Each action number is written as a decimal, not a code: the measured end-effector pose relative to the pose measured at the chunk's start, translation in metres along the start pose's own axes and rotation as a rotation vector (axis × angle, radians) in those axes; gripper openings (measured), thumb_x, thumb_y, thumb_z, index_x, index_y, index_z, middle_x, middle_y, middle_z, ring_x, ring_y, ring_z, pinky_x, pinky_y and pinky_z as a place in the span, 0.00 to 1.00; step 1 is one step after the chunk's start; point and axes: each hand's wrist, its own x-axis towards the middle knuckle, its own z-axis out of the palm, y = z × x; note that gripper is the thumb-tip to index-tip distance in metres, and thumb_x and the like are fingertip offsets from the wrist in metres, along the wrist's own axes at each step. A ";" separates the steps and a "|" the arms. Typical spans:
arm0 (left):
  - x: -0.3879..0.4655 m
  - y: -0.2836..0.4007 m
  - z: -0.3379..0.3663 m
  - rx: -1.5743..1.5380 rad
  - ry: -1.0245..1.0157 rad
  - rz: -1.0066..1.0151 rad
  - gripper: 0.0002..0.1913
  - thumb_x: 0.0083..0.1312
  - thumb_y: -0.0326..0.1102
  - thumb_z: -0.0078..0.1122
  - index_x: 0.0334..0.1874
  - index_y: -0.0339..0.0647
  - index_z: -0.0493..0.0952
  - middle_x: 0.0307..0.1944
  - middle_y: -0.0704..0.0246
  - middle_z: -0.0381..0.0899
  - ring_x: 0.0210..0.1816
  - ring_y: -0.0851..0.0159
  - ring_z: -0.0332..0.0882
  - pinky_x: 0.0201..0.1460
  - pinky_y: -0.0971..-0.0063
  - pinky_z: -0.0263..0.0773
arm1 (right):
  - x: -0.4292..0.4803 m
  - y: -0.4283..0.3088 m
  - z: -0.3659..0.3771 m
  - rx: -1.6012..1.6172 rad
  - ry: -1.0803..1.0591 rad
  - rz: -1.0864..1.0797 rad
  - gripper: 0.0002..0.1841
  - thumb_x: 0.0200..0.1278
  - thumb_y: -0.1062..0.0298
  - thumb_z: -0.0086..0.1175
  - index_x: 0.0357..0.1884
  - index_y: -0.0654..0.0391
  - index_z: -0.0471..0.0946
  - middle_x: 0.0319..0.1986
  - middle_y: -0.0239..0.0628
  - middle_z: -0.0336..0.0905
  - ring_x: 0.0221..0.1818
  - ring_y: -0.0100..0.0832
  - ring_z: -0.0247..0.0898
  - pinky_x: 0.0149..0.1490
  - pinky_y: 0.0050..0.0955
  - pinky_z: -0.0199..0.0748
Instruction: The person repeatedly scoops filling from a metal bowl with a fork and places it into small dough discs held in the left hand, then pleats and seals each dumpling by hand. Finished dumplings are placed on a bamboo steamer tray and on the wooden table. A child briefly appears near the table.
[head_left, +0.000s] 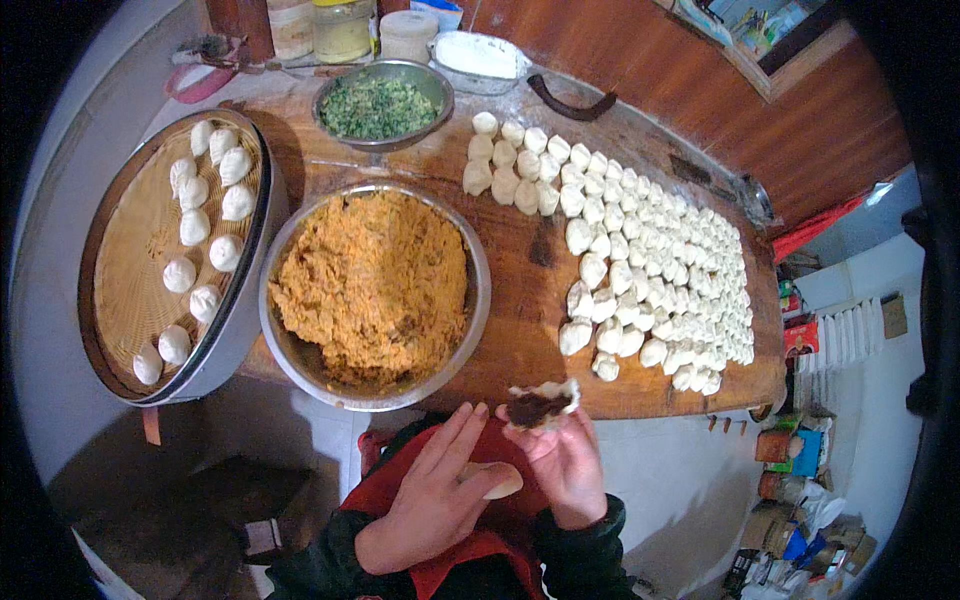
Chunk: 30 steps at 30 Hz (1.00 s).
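Observation:
In front of me my right hand grips a torn-edged piece of white dough by its side. A dark brown filling shows in its open face. My left hand is beside it, palm down, fingers stretched toward the table. A smooth pale piece of dough is held beneath its thumb, partly hidden by the hand. Both hands are over a red apron, just short of the table edge. Beyond the left fingers stands a large metal bowl heaped with orange minced filling.
Rows of small dough pieces cover the right side of the wooden table. Pleated buns sit on a woven steamer tray at left. Behind are a bowl of chopped greens, a tub of white powder and jars.

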 end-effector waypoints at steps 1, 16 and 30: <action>0.002 -0.001 -0.002 -0.037 -0.004 -0.017 0.22 0.54 0.26 0.70 0.53 0.48 0.86 0.74 0.48 0.67 0.75 0.36 0.65 0.76 0.49 0.67 | 0.007 -0.015 0.001 0.037 -0.044 -0.017 0.25 0.75 0.62 0.57 0.68 0.63 0.70 0.64 0.55 0.77 0.64 0.54 0.78 0.65 0.53 0.82; 0.049 -0.067 0.054 -0.527 -0.158 -0.111 0.22 0.67 0.21 0.61 0.62 0.52 0.83 0.52 0.62 0.87 0.54 0.50 0.85 0.61 0.57 0.79 | 0.423 -0.215 -0.060 -0.761 0.132 -0.425 0.06 0.73 0.69 0.61 0.45 0.59 0.81 0.39 0.29 0.83 0.40 0.25 0.80 0.49 0.26 0.83; 0.075 -0.072 0.038 -1.314 -0.460 -0.909 0.20 0.79 0.29 0.52 0.71 0.43 0.75 0.64 0.64 0.79 0.58 0.62 0.78 0.64 0.64 0.71 | 0.588 -0.216 -0.086 -1.200 0.289 -0.465 0.15 0.65 0.63 0.70 0.47 0.64 0.83 0.36 0.34 0.87 0.36 0.24 0.83 0.41 0.24 0.79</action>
